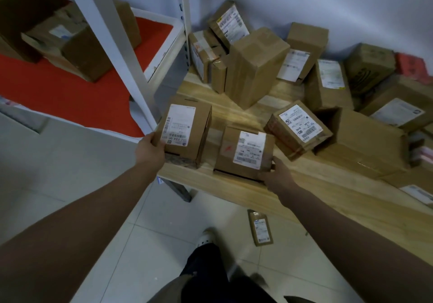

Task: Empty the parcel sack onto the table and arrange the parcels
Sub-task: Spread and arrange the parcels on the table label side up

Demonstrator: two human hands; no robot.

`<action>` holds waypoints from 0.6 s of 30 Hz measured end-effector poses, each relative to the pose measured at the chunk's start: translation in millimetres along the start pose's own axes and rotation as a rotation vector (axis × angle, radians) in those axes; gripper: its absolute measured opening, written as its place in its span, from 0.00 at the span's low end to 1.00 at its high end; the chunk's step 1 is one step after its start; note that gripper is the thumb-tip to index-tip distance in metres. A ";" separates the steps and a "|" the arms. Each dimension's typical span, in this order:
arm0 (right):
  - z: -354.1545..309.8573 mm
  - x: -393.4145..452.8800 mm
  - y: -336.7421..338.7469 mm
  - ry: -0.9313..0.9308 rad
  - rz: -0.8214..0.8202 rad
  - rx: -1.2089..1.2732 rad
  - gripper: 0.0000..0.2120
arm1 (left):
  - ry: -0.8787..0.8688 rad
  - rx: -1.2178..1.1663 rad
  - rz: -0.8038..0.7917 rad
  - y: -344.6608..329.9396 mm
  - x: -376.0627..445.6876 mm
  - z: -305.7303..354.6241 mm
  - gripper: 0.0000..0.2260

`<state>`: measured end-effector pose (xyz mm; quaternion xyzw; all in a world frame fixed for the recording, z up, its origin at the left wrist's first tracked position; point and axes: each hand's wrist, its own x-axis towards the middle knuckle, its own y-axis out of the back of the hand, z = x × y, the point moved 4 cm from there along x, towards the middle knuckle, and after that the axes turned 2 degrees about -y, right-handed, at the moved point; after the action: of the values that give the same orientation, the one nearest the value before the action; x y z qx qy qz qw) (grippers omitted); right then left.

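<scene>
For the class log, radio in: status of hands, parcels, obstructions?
Left hand grips upright parcel at table corner. Right hand holds flat parcel. One parcel on floor.

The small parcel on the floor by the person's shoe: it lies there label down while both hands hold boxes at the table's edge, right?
Not quite: the head view shows the small parcel lying label up, its white label showing. The rest holds: the left hand and right hand each hold a box at the table edge.
</scene>
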<state>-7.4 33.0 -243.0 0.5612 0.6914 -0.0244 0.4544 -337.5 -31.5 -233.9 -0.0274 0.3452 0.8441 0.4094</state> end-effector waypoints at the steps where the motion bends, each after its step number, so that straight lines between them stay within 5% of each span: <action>1: -1.6 -1.3 -2.5 0.017 -0.036 0.013 0.34 | -0.014 0.023 0.022 -1.9 -5.4 3.6 0.17; 9: 29.3 -26.1 20.1 0.125 -0.084 0.013 0.26 | 0.001 0.073 0.170 -30.4 -84.1 -4.8 0.25; 18: 172.5 -62.9 62.2 0.092 -0.405 0.030 0.12 | 0.151 -0.064 0.229 -124.3 -246.5 -67.2 0.11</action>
<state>143.2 -85.2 -273.1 0.4179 0.8097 -0.0997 0.3998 -101.6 -184.8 -273.5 -0.0641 0.3486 0.8915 0.2820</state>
